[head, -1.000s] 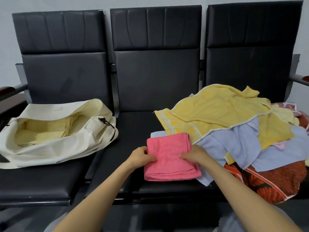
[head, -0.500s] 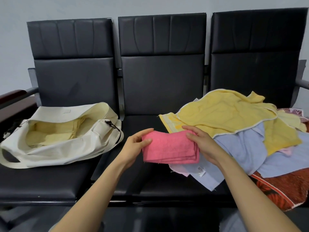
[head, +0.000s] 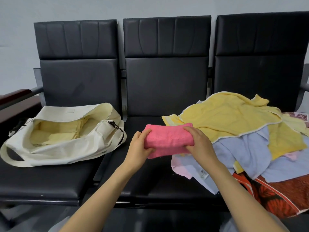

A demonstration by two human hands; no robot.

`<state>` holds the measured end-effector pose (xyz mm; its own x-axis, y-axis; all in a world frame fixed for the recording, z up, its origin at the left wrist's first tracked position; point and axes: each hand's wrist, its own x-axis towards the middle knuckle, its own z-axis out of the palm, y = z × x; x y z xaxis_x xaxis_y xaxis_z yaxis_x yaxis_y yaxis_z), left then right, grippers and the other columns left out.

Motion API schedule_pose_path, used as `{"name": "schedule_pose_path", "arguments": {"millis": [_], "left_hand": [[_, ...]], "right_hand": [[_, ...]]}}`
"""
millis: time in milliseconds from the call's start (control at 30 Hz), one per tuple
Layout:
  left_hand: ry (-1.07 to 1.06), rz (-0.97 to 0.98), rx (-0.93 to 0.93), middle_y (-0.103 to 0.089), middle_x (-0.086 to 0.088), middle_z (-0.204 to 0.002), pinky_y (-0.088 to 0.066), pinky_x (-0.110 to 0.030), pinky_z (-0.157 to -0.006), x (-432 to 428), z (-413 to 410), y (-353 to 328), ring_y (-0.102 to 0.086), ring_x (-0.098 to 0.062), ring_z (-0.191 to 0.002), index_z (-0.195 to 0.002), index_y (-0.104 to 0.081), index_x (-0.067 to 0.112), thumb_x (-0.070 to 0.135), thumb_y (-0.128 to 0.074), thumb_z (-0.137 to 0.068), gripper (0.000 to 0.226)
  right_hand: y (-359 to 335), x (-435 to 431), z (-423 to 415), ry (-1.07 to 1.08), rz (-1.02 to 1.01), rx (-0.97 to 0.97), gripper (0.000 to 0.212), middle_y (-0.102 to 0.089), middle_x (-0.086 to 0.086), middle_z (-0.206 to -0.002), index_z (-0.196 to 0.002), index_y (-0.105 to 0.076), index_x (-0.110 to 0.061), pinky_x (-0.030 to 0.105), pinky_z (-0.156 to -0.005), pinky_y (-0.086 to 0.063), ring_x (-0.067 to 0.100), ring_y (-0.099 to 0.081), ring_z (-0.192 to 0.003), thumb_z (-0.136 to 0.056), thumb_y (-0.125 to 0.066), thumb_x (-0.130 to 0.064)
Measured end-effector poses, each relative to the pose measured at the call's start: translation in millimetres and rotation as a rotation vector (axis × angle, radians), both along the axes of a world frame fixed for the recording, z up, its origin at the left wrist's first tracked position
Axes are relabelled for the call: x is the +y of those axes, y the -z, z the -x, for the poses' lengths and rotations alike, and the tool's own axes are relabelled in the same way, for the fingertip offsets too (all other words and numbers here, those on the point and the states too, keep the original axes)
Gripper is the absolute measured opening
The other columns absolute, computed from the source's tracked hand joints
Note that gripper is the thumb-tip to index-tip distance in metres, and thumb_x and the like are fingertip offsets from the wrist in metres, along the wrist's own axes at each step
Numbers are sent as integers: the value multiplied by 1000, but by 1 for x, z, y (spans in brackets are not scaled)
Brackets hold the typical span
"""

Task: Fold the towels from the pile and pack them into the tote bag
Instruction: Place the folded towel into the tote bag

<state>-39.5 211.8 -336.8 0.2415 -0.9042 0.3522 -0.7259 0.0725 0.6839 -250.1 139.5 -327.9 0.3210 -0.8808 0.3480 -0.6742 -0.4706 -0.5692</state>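
A black three-seat bench (head: 167, 84) fills the view, and its middle seat (head: 150, 185) is the reference here. To the right of the middle seat, the pile (head: 247, 148) covers the right seat. A yellow towel (head: 225, 119) lies on top, a pale blue one (head: 250, 153) under it and a red patterned one (head: 284, 195) at the bottom. The red towel hangs over the bench's front edge. A blue corner and a pale pink scrap spread onto the right part of the middle seat.

Left of the middle seat, the cream tote bag (head: 70, 148) lies on the left seat with its zip open and its mouth gaping upward. Folded yellow cloth shows inside. Its right end reaches the gap beside the middle seat.

Above the middle seat, clear of the cushion, is the folded pink towel (head: 168, 141). The left hand (head: 138, 148) grasps its left end and the right hand (head: 199, 144) its right end, fingers curled over the top of the bundle.

The left part and front strip of the middle seat are bare black cushion between bag and pile.

A white tag (head: 204, 173) with a barcode lies on the blue corner; its print is too small to read. A small patch on the bag's back wall shows no legible writing.
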Motion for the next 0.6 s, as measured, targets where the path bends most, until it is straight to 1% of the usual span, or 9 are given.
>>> {"name": "schedule_pose_path", "arguments": {"millis": [100, 167, 233, 300, 367, 433, 467, 533, 600], "left_hand": [[-35, 26, -151, -37, 4, -101, -31, -12, -85, 2, 0, 2, -39, -11, -96, -138, -46, 17, 6, -69, -81, 63], [-40, 51, -237, -36, 4, -98, -30, -17, -80, 4, 0, 1, -36, -11, -92, -135, -50, 13, 9, -69, -81, 56], [-48, 53, -290, -39, 3, -95, -30, -19, -76, 5, -2, -1, -38, -11, -90, -132, -54, 12, 19, -72, -81, 54], [-69, 41, -307, -41, 5, -94, -36, -23, -74, 6, -6, -2, -43, -11, -89, -125, -60, 16, 30, -77, -76, 53], [-64, 14, -208, -40, 8, -97, -42, -23, -73, 7, -12, -3, -44, -9, -92, -105, -68, 22, 36, -79, -62, 47], [-3, -34, 33, -44, 10, -104, -41, -15, -75, 9, -17, -6, -47, -7, -98, -87, -63, 27, 40, -69, -53, 37], [35, -47, 162, -50, 10, -105, -42, -13, -75, 9, -19, -7, -51, -7, -98, -86, -61, 28, 43, -64, -52, 37], [87, -61, 379, -61, 7, -98, -46, -13, -67, 9, -20, -10, -58, -8, -91, -92, -58, 30, 41, -61, -59, 35], [109, -78, 482, -61, 7, -97, -46, -10, -63, 10, -18, -11, -57, -6, -88, -102, -56, 25, 26, -62, -77, 26]], "right_hand": [[1, 1, -1, 32, 27, 36, 59, -50, 5, -133, -139, -45, -20, 38, -100, -45, 22, -47, -122, -85, -64, -6], [0, 1, -1, 41, 47, 48, 56, -51, 6, -129, -137, -47, -18, 36, -97, -46, 22, -48, -119, -85, -65, -7], [-2, 1, 0, 46, 60, 79, 53, -52, 6, -126, -136, -48, -17, 32, -93, -46, 20, -47, -117, -86, -65, -13], [-3, 2, 1, 63, 78, 152, 46, -50, 4, -121, -132, -50, -18, 27, -84, -44, 18, -45, -113, -88, -64, -20], [-2, 2, 2, 82, 71, 185, 37, -44, 1, -115, -121, -56, -19, 25, -77, -42, 16, -40, -110, -85, -65, -21], [-1, -1, 2, 78, -31, 52, 23, -38, -3, -113, -99, -62, -14, 28, -78, -42, 15, -36, -109, -76, -68, -18], [-2, -4, 2, 45, -131, -66, 19, -39, -4, -115, -91, -63, -10, 30, -80, -42, 15, -39, -110, -75, -70, -16], [-3, -7, 1, -71, -358, -358, 20, -56, 1, -113, -94, -64, -6, 35, -85, -50, 21, -55, -108, -78, -71, -14], [-2, -7, -2, -153, -554, -545, 29, -65, 6, -110, -112, -62, -13, 37, -90, -53, 24, -62, -107, -84, -67, -15]]}}
